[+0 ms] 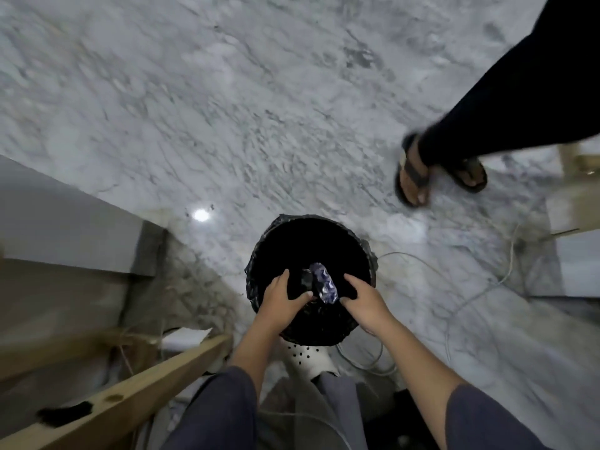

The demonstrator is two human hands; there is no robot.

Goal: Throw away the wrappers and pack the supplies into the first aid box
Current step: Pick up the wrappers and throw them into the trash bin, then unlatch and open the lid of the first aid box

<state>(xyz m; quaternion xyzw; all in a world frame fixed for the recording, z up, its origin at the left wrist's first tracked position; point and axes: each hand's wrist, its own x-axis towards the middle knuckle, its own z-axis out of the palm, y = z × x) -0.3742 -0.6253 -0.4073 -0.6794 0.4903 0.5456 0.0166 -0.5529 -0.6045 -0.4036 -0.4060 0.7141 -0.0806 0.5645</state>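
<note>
A round bin (363,251) lined with a black bag stands on the marble floor right below me. Both my hands hover over its mouth, at the near rim. My left hand (282,303) has its fingers spread and its thumb stretched to the right. My right hand (363,303) has loosely curled fingers. Between the two hands, over the dark opening, are a crumpled purple-and-silver wrapper (326,284) and a small dark wrapper (306,280). Neither hand is closed around them. The first aid box and the supplies are out of view.
Another person's legs in dark trousers and sandals (414,177) stand on the floor at the upper right. Pale cables (480,287) trail right of the bin. A wooden beam (156,375) runs along the lower left. A white perforated shoe (308,357) sits just behind the bin.
</note>
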